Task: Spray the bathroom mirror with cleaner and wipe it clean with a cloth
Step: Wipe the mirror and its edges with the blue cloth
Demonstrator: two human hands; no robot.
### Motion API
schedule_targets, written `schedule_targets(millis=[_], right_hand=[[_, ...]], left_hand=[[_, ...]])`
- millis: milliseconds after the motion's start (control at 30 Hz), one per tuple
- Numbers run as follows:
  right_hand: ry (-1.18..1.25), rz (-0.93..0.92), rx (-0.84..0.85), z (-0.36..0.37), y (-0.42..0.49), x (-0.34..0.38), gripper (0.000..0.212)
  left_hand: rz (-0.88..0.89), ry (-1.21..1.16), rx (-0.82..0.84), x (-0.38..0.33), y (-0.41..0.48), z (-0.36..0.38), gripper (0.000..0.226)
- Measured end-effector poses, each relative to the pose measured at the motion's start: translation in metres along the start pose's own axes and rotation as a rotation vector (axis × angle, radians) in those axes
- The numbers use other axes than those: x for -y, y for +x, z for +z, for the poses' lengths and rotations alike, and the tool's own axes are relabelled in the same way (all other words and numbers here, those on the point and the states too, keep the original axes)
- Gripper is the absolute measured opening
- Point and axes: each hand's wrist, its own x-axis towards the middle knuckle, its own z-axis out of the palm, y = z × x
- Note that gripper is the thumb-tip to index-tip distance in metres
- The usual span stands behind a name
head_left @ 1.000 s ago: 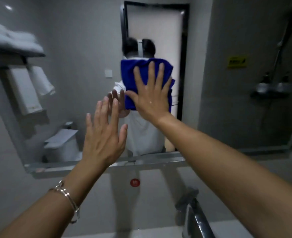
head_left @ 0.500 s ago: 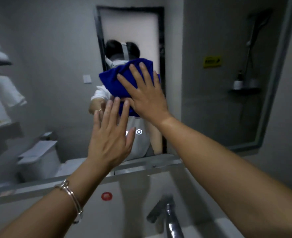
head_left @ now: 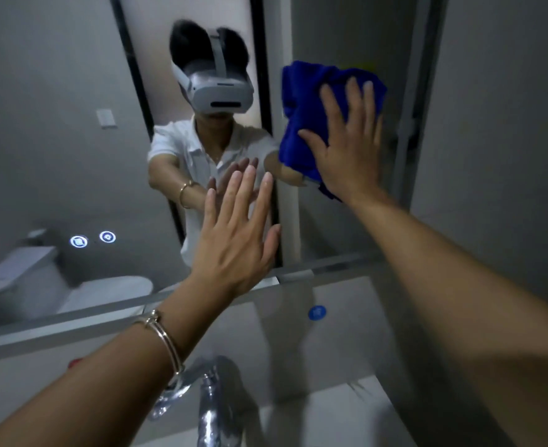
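Note:
The bathroom mirror (head_left: pixel 56 140) fills the wall ahead, its lower edge running just above the basin. A blue cloth (head_left: pixel 305 101) lies bunched flat against the glass near the mirror's right side. My right hand (head_left: pixel 347 146) presses on the cloth with straight, spread fingers. My left hand (head_left: pixel 237 233) rests flat against the glass lower down and to the left, fingers straight, with a bracelet on the wrist. No spray bottle is in view.
A chrome tap (head_left: pixel 211 404) stands below my arms over the white basin (head_left: pixel 347 411). Two lit touch buttons (head_left: pixel 93 239) glow on the mirror's lower left. The mirror's right frame (head_left: pixel 408 124) meets a grey wall. A toilet (head_left: pixel 40 285) shows as a reflection.
My right hand has slid the cloth to the right across the glass, towards the mirror's right edge. My left hand stays flat on the glass. My view has shifted right and down.

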Motion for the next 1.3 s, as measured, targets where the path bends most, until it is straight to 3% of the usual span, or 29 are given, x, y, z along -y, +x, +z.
schedule_targets(millis=[233,400,600,867,1133,1300], right_hand=[[0.114,0.342,-0.048,0.016,-0.05,-0.06,0.077],[0.077,0.299,0.008,0.035,-0.1,-0.061,0.079],[0.033,0.176,0.103,0.067,-0.162,-0.016,0.065],[-0.071,-0.286,0.045,0.102,-0.19,0.092,0.062],[-0.094,-0.785,0.012,0.133,-0.195,0.232,0.063],[-0.11,-0.896,0.081,0.136,-0.202,0.273,0.074]], left_hand=[[-0.014,-0.031,0.07,-0.015,-0.029,0.033,0.067],[-0.076,-0.057,0.126,-0.005,-0.066,0.049,0.065],[-0.121,-0.053,0.166,0.015,-0.104,0.06,0.065],[-0.203,0.011,0.177,0.078,-0.156,0.041,0.063],[-0.399,0.066,0.189,0.163,-0.237,-0.001,0.066],[-0.454,0.133,0.186,0.194,-0.268,-0.021,0.066]])
